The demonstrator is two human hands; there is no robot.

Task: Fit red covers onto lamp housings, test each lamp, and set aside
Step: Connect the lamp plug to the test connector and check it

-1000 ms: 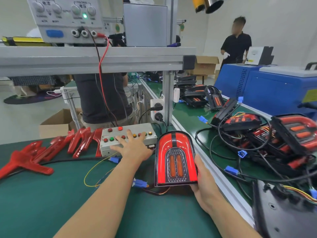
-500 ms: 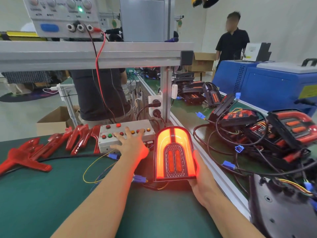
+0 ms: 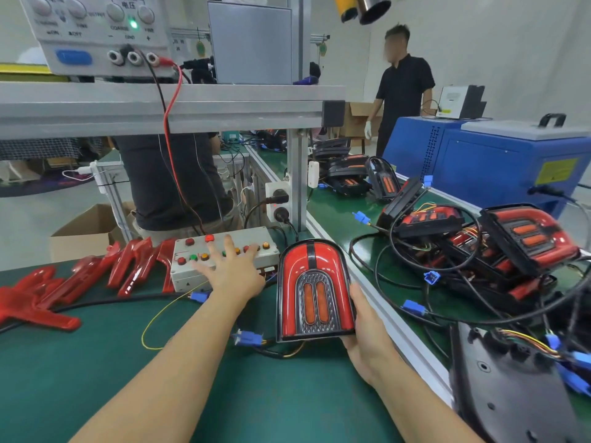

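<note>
- Lamp [image 3: 315, 290] on the green mat [image 3: 96, 378], tilted up, now dark; half a second ago its red cover glowed.
- Right hand [image 3: 367, 334] still grasps its right edge.
- Left hand [image 3: 232, 274], fingers spread and relaxed, stays on the button box [image 3: 220, 257].

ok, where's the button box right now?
Head view, centre-left on the green bench: the button box sits under the left hand, between the red covers and the lamp.
</note>
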